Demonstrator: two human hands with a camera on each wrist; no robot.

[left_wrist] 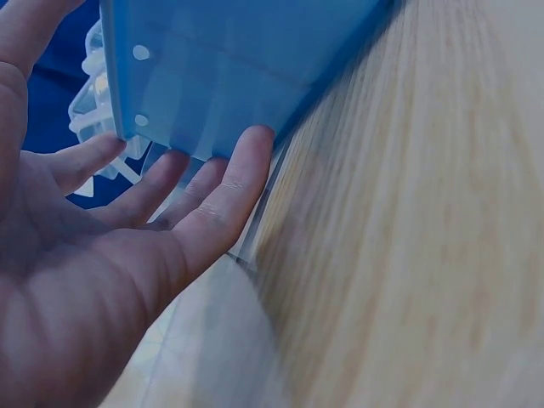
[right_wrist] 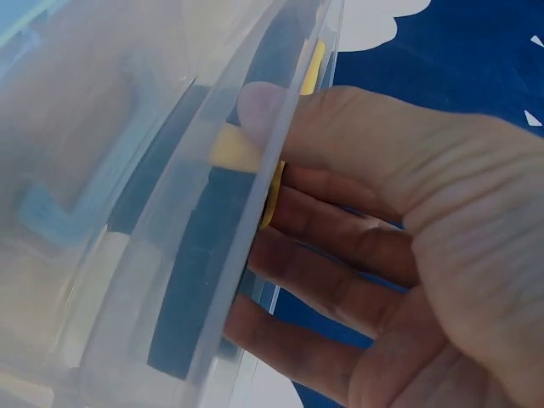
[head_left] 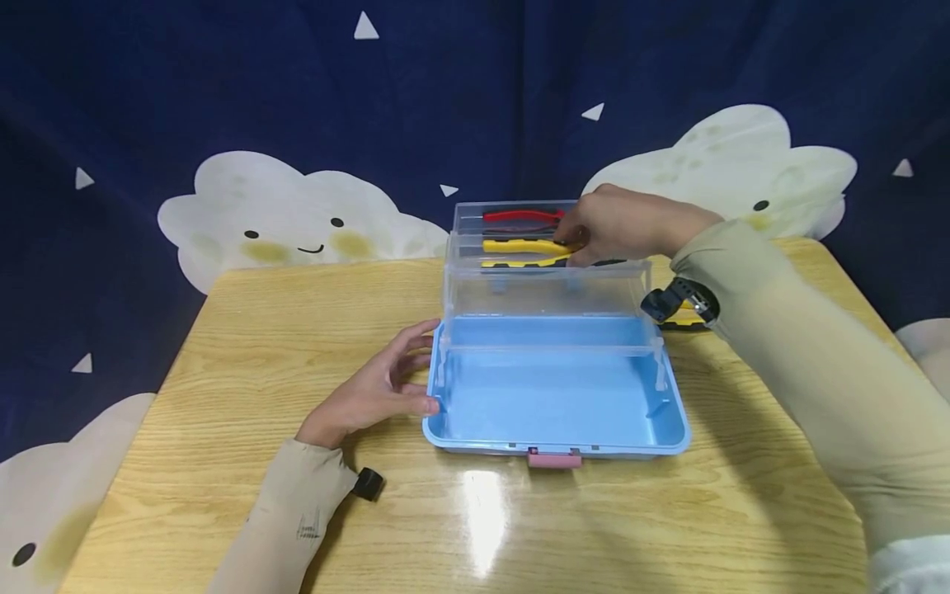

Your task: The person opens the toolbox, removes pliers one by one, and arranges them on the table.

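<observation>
A light blue toolbox point(head_left: 552, 396) stands open on the table, with clear plastic trays point(head_left: 545, 289) raised at its back. In the upper tray lie yellow-and-black handled pliers point(head_left: 523, 246), and my right hand point(head_left: 619, 223) pinches them near their head end. The right wrist view shows the thumb point(right_wrist: 263, 110) behind the clear tray wall and the other fingers curled beside a yellow part. Red-handled pliers point(head_left: 519, 216) lie in the compartment behind. My left hand point(head_left: 378, 392) touches the toolbox's left side with extended fingers; its thumb is by the rim.
Part of another yellow-and-black tool point(head_left: 684, 323) shows on the table right of the box, partly covered by the right wrist's strap. A pink latch point(head_left: 554, 459) is on the box's front. The wooden table point(head_left: 297, 330) meets a dark blue curtain point(head_left: 460, 99) behind.
</observation>
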